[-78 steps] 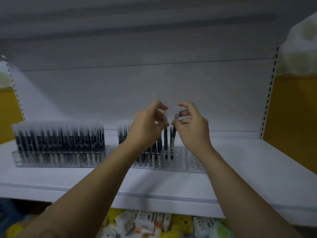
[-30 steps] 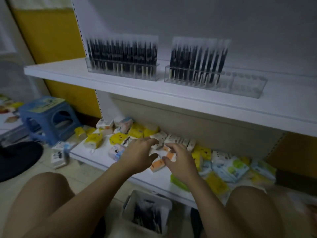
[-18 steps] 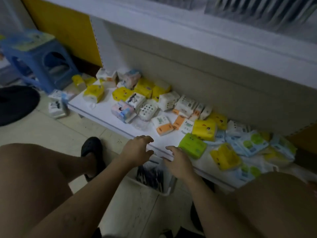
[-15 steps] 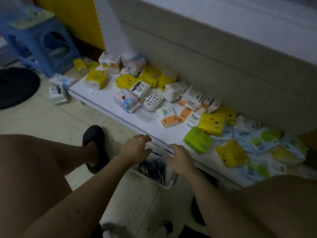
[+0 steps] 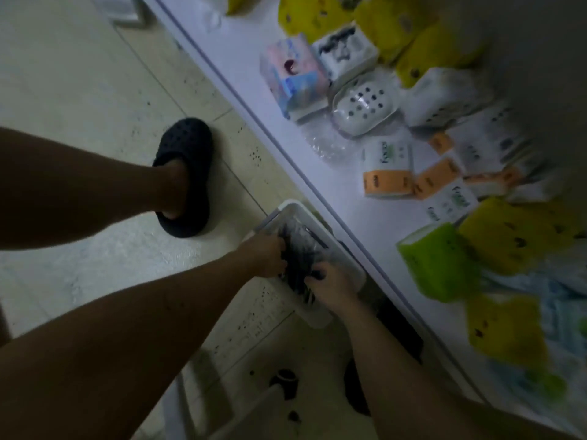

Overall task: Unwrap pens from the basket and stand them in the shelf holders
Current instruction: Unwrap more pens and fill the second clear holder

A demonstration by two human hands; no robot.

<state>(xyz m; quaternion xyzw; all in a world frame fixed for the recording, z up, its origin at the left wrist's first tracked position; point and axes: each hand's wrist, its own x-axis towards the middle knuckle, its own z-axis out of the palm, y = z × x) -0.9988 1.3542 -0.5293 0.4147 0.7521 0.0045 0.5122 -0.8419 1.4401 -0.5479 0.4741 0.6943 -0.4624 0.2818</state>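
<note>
A white basket [image 5: 287,208] stands on the floor against the edge of the low shelf. It holds a heap of dark pens in clear wrappers [image 5: 300,246]. My left hand [image 5: 265,254] reaches in from the left, its fingers down among the pens. My right hand [image 5: 330,285] is in the basket's near end, fingers curled into the heap. The dim, blurred picture hides whether either hand grips a pen. The shelf holders are out of view.
The low white shelf [image 5: 241,68] runs diagonally and carries tissue packs [image 5: 386,173] in yellow, green, orange and white, plus a soap dish [image 5: 363,108]. My foot in a black clog [image 5: 185,176] stands on the tiled floor left of the basket.
My view has swung from the upper shelf's pen holders down to the floor. Both hands dropped from the holders, passed the low shelf's edge and now reach into the basket.
</note>
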